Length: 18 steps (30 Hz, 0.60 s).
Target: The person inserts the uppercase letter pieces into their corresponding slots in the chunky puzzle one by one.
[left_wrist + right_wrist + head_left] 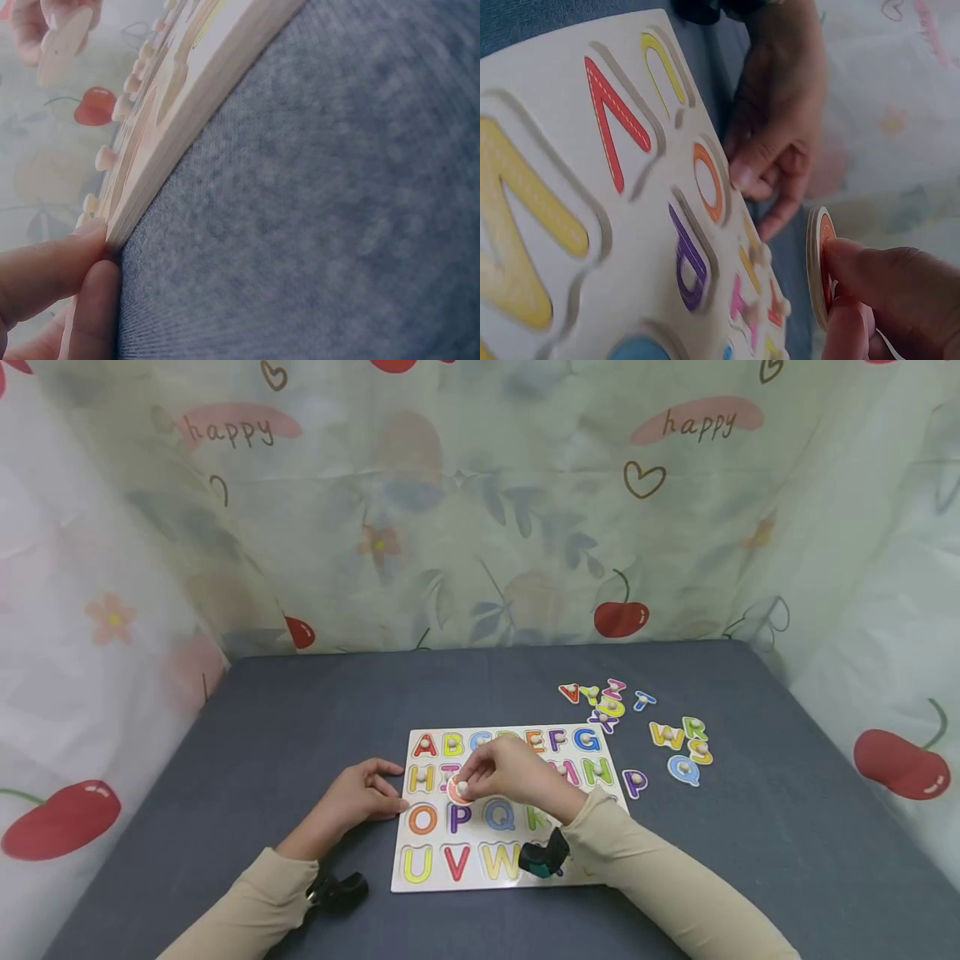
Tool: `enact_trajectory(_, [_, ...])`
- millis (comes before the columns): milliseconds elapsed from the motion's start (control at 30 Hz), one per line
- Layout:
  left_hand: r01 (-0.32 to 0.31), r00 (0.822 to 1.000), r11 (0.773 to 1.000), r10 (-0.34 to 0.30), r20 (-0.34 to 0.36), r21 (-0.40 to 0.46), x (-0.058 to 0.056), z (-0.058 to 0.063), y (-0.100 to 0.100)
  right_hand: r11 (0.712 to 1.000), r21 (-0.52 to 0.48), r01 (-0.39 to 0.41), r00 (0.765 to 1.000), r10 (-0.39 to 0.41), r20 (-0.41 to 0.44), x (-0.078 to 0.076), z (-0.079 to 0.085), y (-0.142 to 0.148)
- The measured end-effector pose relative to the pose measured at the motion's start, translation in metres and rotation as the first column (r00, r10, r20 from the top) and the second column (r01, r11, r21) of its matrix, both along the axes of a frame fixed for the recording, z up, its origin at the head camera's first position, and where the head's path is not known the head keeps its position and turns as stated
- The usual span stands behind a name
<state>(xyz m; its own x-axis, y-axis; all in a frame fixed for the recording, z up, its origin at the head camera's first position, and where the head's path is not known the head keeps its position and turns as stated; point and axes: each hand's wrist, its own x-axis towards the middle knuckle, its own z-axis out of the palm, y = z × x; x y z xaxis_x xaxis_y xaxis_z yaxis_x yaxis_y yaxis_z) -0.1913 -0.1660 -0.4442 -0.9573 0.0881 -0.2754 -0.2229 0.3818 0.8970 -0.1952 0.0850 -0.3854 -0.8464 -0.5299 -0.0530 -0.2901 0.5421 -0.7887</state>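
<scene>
My right hand point(513, 772) pinches the knob of a round orange letter O piece point(819, 262) between thumb and fingertips. The piece overlaps the second row of a white wooden alphabet puzzle board point(442, 885) in the head view; the right wrist view has it tilted on edge, apart from the surface. At the board's left edge, my left hand point(360, 802) touches the side with thumb and finger, and the finger pads point(97, 292) lie against the rim. Knobbed letters fill much of the upper two rows. Recesses such as O point(422, 819) and V point(456, 862) show bare.
Loose letter pieces lie beyond the board's right side: P point(634, 783), Q point(683, 770), W point(666, 735), T point(643, 700) and a cluster around X point(603, 721). Dark grey cloth point(300, 718) covers the table. Printed curtains point(480, 527) stand behind and at both sides.
</scene>
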Motion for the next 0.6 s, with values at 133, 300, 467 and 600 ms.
enact_trajectory(133, [0.007, 1.000, 1.000, -0.007, -0.009, 0.018, 0.000, 0.001, 0.000, 1.000, 0.001, -0.008, 0.999, 0.008, 0.043, 0.001, -0.007, -0.016])
enact_trajectory(300, [0.010, 1.000, 1.000, -0.009, -0.016, 0.024, -0.001, 0.001, 0.001, 1.000, 0.008, -0.014, 0.997, 0.013, 0.077, 0.001, -0.015, -0.034])
enact_trajectory(467, [0.013, 1.000, 1.000, -0.012, -0.018, 0.028, 0.000, 0.001, 0.000, 1.000, 0.020, -0.010, 0.996, 0.008, 0.091, 0.004, -0.021, -0.047])
enact_trajectory(600, [0.010, 1.000, 1.000, -0.010, -0.019, 0.019, 0.000, 0.002, 0.000, 1.000, 0.019, -0.020, 0.996, 0.018, 0.088, 0.005, -0.025, -0.054])
